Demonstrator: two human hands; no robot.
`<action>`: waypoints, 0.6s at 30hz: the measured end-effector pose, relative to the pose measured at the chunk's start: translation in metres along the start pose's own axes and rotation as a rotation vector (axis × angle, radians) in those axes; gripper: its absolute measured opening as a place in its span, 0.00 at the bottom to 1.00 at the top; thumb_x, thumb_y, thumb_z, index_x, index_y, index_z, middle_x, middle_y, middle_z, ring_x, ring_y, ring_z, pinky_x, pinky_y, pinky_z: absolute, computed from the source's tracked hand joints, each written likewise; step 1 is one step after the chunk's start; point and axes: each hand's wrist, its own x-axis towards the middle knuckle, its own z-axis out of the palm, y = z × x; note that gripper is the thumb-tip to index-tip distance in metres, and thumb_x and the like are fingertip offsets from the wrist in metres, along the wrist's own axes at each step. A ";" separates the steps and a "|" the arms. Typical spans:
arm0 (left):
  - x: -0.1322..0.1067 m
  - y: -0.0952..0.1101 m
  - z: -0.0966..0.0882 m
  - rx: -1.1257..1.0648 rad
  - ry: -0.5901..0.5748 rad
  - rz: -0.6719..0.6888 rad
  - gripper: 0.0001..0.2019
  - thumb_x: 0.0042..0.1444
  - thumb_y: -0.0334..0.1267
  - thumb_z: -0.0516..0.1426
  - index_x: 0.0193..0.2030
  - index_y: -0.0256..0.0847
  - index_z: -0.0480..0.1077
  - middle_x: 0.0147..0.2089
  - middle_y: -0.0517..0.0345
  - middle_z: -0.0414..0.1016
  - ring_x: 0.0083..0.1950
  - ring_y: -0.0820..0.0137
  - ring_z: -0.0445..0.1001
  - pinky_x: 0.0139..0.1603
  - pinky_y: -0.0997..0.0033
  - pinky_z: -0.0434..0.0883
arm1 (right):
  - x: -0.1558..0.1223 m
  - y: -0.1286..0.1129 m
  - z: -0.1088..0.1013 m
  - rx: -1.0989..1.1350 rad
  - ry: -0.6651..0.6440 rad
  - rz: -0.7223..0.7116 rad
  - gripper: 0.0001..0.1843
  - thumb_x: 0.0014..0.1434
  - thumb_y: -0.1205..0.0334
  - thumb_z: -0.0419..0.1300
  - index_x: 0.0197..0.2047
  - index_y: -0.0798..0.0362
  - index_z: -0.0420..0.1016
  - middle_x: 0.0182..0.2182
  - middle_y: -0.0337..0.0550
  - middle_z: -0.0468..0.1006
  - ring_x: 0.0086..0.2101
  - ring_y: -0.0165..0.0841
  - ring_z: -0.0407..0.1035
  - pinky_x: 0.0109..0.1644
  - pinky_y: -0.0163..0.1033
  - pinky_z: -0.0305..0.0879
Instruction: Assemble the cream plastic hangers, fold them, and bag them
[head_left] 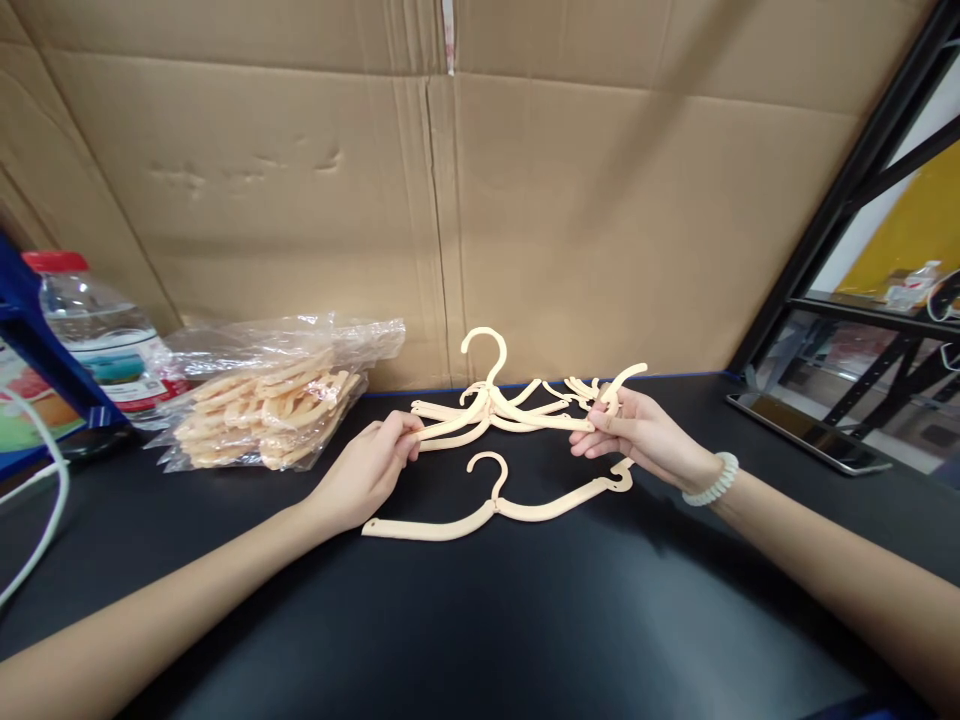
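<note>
A cream plastic clothes hanger (pixel 517 412) is held up, hook on top, between both hands. The left tip of its bar is pinched in the fingers of my left hand (pixel 375 462). At the other tip, my right hand (pixel 637 430) is closed on the hanger and on a loose curved piece (pixel 628 374) that sticks up from the fingers. Below them, a second hanger (pixel 442 528) lies on the black table, a small hooked piece (pixel 620 480) at its right end. More hangers (pixel 450 442) lie behind the held one, partly hidden by it.
A clear bag of cream hanger parts (pixel 270 410) lies at the left, beside a red-capped bottle (pixel 105 340). Loose pieces (pixel 581 388) are near the cardboard wall (pixel 600 220). A phone-like flat device (pixel 806 432) rests at the right by a black rack (pixel 825 210). A white cable (pixel 56 480) curves at far left.
</note>
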 end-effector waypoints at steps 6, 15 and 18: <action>0.000 0.002 -0.001 0.036 0.019 -0.020 0.08 0.67 0.39 0.42 0.43 0.43 0.60 0.33 0.59 0.69 0.34 0.65 0.71 0.35 0.68 0.66 | 0.002 0.002 -0.001 0.005 -0.050 -0.054 0.17 0.56 0.49 0.65 0.39 0.53 0.67 0.37 0.48 0.80 0.36 0.38 0.78 0.41 0.43 0.76; 0.003 0.007 -0.010 0.076 -0.116 0.014 0.13 0.68 0.40 0.39 0.47 0.42 0.62 0.32 0.58 0.69 0.36 0.63 0.70 0.40 0.65 0.65 | 0.009 -0.005 -0.035 -0.003 0.078 -0.112 0.14 0.54 0.52 0.68 0.35 0.54 0.76 0.29 0.39 0.72 0.26 0.26 0.66 0.29 0.34 0.65; 0.005 0.023 -0.027 0.081 -0.268 0.043 0.13 0.68 0.41 0.40 0.45 0.42 0.63 0.32 0.58 0.70 0.36 0.63 0.69 0.39 0.66 0.64 | 0.011 -0.010 -0.054 -0.001 0.105 -0.105 0.13 0.52 0.54 0.70 0.34 0.53 0.74 0.23 0.34 0.71 0.24 0.25 0.65 0.29 0.33 0.65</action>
